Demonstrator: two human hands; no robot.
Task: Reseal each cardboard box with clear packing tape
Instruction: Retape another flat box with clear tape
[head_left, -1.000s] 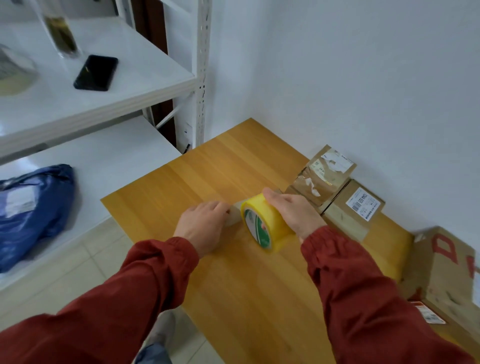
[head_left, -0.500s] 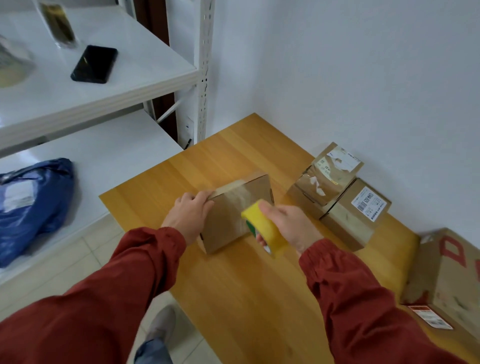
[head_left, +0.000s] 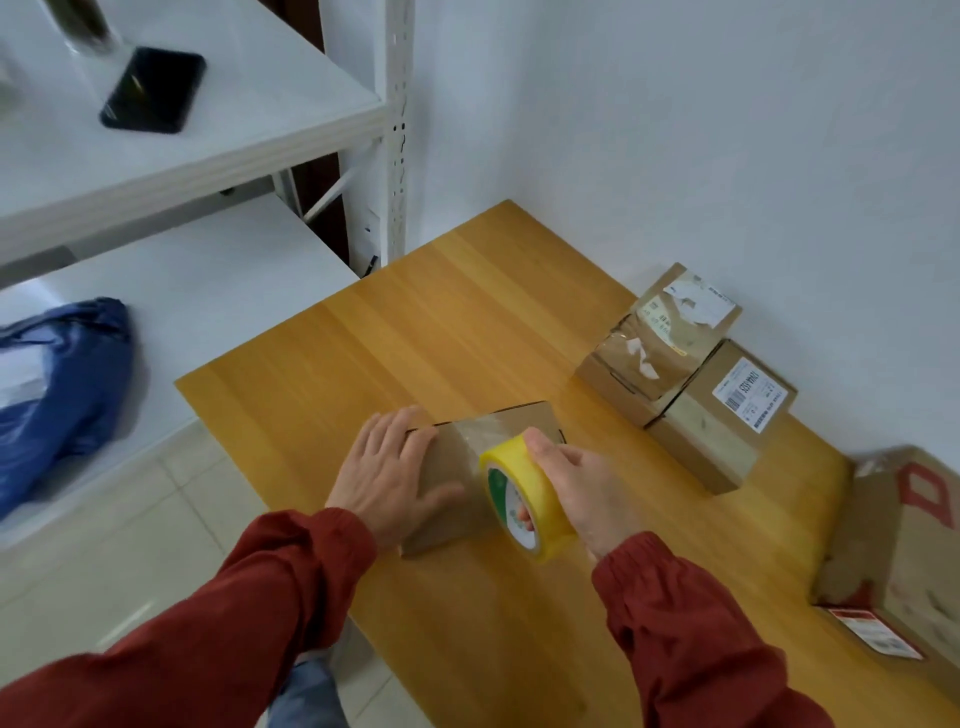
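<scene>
Your left hand (head_left: 387, 470) lies flat, fingers straight, pinning the small box (head_left: 524, 418) near your edge of the tabletop (head_left: 441, 322), while your right hand (head_left: 576, 488) grips the tape roll (head_left: 524, 499) at its right end, likely to lay a strip.

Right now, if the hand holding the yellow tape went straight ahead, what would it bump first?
Probably the small box right ahead of the right hand and its tape roll; the roll may already touch it, depth is unclear.
</scene>
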